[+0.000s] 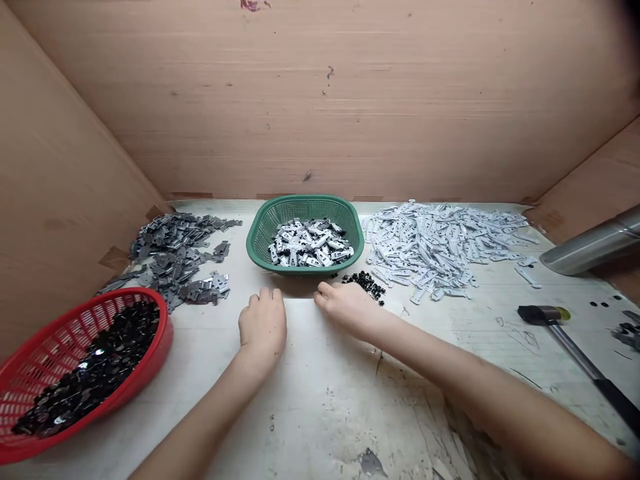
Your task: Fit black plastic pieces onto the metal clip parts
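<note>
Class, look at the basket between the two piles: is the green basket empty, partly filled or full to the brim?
Partly filled: white and dark pieces lie heaped inside the green basket, leaving its upper sides bare.

There are two baskets, a green basket (300,270) just beyond the fingers (267,300) and a red basket (159,350) to their left, four piles, a grey pile (175,260) left, a black pile (365,285) just right, a white pile (435,240) and a dark pile (629,335) further right, plus one hammer (575,351) and one pipe (595,247), both right.
</note>
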Motion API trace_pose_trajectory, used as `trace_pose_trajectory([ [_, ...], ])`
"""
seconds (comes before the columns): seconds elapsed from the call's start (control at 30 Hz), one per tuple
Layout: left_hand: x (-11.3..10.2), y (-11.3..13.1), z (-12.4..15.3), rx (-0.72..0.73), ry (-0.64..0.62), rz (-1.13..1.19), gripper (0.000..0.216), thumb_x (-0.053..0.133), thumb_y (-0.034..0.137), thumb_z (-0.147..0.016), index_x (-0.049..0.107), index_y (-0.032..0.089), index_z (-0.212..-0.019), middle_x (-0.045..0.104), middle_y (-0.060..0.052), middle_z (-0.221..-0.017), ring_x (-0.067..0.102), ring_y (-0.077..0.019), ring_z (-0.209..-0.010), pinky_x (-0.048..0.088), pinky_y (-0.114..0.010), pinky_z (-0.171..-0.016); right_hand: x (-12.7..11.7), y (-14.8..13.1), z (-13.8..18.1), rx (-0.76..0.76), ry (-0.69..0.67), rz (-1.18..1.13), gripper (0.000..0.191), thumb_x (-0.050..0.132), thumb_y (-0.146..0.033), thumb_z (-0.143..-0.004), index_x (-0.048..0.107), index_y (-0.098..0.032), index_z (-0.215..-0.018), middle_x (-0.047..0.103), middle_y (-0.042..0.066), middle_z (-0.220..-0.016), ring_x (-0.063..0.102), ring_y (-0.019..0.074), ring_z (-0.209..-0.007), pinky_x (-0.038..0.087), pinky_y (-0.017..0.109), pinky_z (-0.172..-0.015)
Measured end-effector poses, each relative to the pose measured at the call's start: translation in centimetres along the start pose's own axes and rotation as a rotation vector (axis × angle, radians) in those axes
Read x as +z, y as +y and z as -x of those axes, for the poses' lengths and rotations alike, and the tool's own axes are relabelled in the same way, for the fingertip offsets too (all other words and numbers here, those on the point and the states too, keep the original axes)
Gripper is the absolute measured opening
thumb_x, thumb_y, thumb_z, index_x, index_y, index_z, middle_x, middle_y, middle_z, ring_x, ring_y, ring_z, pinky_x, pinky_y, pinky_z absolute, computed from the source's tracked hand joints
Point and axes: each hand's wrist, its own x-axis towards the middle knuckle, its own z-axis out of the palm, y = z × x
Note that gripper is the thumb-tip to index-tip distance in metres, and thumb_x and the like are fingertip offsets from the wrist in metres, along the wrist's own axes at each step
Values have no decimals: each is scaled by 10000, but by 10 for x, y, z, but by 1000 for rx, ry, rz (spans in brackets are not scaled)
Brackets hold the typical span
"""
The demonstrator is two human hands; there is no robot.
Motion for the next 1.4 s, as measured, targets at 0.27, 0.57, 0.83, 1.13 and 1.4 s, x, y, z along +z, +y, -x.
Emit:
trace_pose_trajectory([
  [0.27, -2, 29, 28, 245, -180, 846, 169, 491, 316, -781, 523, 187, -676, 526, 2, -688, 482, -129, -595, 337, -233, -546, 12, 15, 5, 36, 44, 69, 161, 459, -106, -825, 610, -133, -774, 598, 93, -821, 545, 177, -708, 376, 263, -548],
  [0.57, 7, 51, 44, 13, -798, 1539, 239, 662, 341, -647, 522, 154, -700, 581, 9, -609, 532, -101, -526, 427, -227, -525, -28, 5, 105, 434, 282, -470, 123, 522, -222, -835, 635, -218, -884, 654, 28, -772, 578, 148, -624, 450, 253, -544],
  [0.83, 9, 56, 49, -24, -843, 1582, 168, 612, 246, -653, 465, 167, -666, 625, -1, -586, 583, -108, -507, 446, -223, -513, -29, -11, 121, 378, 366, -349, 162, 473, -192, -848, 624, -192, -905, 584, 68, -797, 554, 181, -718, 440, 295, -608],
  [1.13, 14, 54, 52, -36, -833, 1495, 230, 591, 383, -688, 514, 167, -674, 598, 3, -646, 603, -134, -549, 462, -253, -520, -16, -33, 119, 240, 357, -403, 150, 479, -138, -846, 621, -185, -836, 514, 43, -712, 505, 161, -673, 416, 267, -551],
  [1.4, 13, 55, 53, -70, -816, 1509, 221, 594, 366, -685, 500, 167, -667, 564, 8, -645, 589, -130, -557, 453, -237, -489, -12, -41, 120, 178, 364, -220, 140, 492, -138, -851, 627, -173, -837, 513, 51, -704, 466, 160, -665, 389, 276, -559],
])
